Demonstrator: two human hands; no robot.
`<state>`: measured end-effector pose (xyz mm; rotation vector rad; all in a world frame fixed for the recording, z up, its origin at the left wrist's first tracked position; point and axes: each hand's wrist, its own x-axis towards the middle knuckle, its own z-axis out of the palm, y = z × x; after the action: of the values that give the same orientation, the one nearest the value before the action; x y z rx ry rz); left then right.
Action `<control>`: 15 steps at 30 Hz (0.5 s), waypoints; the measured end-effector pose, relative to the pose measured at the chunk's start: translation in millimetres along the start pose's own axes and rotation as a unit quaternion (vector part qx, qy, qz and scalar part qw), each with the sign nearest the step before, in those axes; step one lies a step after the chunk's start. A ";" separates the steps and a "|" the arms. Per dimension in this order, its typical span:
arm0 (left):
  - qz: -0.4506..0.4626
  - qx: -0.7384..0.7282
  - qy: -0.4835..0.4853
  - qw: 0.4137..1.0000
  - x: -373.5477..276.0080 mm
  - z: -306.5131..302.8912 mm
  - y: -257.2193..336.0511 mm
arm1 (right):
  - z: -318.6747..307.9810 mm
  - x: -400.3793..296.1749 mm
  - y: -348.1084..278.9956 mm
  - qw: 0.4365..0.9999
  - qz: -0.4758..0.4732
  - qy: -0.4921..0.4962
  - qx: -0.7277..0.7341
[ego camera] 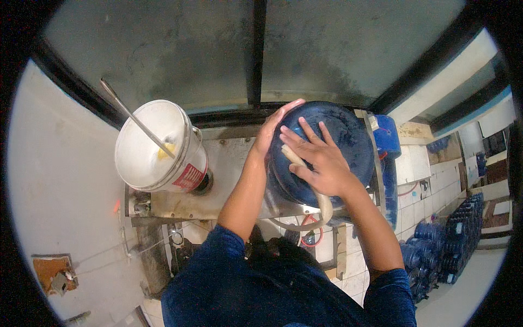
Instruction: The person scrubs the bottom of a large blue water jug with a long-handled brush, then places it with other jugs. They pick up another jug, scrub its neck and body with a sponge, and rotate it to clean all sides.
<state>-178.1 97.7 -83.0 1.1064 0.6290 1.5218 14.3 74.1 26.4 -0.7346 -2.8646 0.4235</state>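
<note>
A wet, dark blue plastic water jug (351, 135) is on the metal worktop with its broad round end towards me. My left hand (274, 127) lies flat along the jug's left side, fingers stretched towards its far edge. Across the face of the jug rests my right hand (320, 161), fingers spread. A beige hose (325, 206) runs up beneath that palm and is held at the thumb, its cut end (288, 152) poking out below the index finger. The hose's lower part loops down past the front edge of the worktop.
To the left, a white plastic bucket (143, 118) leans towards me, holding a metal rod (135, 118) and something yellow (165, 151). Dark-framed glass panels (196, 53) rise behind the metal worktop (229, 163). Many blue jugs (429, 249) crowd the floor at right. A red hose (320, 235) hangs below.
</note>
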 end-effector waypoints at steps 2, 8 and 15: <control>-0.102 -0.190 -0.080 0.973 18.5 -4.0 -6.5 | -1.8 0.7 -1.7 1.000 -0.006 -0.005 0.007; -0.235 -0.289 -0.087 0.924 4.3 7.9 -21.7 | -3.5 0.1 1.0 0.999 0.007 -0.003 0.037; -0.202 -0.197 0.058 0.958 -65.4 -22.7 -88.1 | -4.8 -2.7 -4.3 0.998 -0.007 0.021 0.055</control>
<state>-160.5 62.3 -187.9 0.5462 0.5582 1.2866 15.8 70.4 32.1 -0.6962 -2.7789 0.5523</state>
